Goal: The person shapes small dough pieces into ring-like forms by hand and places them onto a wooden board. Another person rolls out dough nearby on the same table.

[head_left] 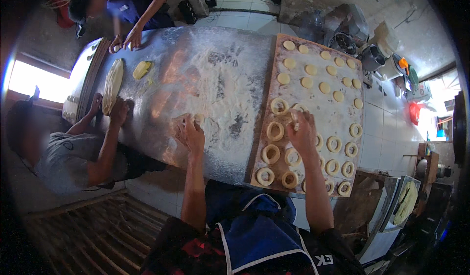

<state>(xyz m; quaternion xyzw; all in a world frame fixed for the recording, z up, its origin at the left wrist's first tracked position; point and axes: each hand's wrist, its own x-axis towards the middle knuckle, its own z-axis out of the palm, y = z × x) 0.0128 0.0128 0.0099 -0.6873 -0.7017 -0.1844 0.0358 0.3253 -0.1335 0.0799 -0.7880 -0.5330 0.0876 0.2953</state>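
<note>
A long metal table [196,69] dusted with flour lies under both hands. On its right part rests a wooden board [313,98] that carries dough: flat round discs [310,70] on the far side of the right hand, and dough rings [270,154] close around this hand and on its near side.

The right hand [302,132] is over the board, among the rings. Its fingers are bent together on a pale piece of dough [294,115], which sits at the fingertips, just beyond the knuckles; it seems to be a ring, but the picture is too soft to be sure.

The left hand [190,133] lies on the floured table, to the left of the board and well apart from the right hand. Its fingers close on a small lump of dough [198,118] at the fingertips.

Far to the left of this hand, another person's hands [108,107] press a long slab of dough [112,85]. Beyond it, a third person's hands [126,41] touch the table edge near a smaller yellow piece [142,70].
</note>
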